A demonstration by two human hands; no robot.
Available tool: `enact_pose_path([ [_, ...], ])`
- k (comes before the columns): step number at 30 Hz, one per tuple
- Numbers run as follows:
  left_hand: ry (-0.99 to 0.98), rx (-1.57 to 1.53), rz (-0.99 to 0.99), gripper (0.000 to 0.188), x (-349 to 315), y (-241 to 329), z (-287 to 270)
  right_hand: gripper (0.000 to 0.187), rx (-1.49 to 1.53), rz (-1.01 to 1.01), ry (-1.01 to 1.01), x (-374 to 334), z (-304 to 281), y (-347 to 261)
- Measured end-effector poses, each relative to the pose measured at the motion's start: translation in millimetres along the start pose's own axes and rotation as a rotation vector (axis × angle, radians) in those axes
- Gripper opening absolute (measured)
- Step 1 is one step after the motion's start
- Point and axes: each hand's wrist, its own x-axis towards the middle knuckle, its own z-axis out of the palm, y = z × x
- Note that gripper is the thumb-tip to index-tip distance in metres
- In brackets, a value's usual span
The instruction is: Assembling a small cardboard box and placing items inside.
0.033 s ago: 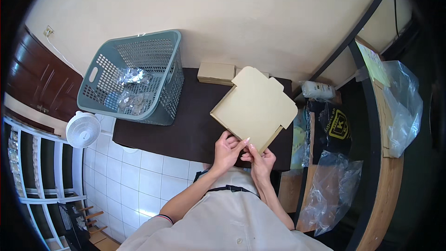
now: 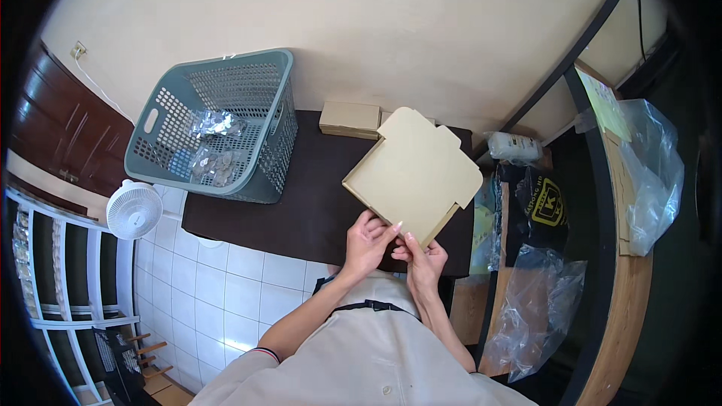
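A tan cardboard mailer box (image 2: 417, 165), partly folded, is tilted above the near side of the dark table. Its broad panel has rounded tabs at the far and right edges, and a narrow side wall stands along the near edge. My left hand (image 2: 367, 244) grips that near edge, thumb on top and fingers curled under. Close beside it, my right hand (image 2: 423, 262) pinches the same edge near the lower corner. The fingertips under the cardboard are partly hidden.
On the brown-black table (image 2: 316, 180) stand a grey-green perforated basket (image 2: 282, 143) with bagged items and a stack of flat cardboard (image 2: 350, 119) against the wall. Shelving at right carries clear plastic bags (image 2: 534, 308) and a white wrapped roll (image 2: 515, 146). A white fan (image 2: 134, 210) stands left.
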Motion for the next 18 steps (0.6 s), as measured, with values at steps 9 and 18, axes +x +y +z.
enact_pose_path([
  [9, -0.058, -0.158, 0.279, 0.107, 5, 56, 3, 0.015, -0.014, -0.059, 0.016, -12, 5, -25],
  [18, -0.162, -0.092, 0.285, 0.108, 6, 82, 6, 0.015, -0.044, -0.113, 0.05, -23, 17, -54],
])
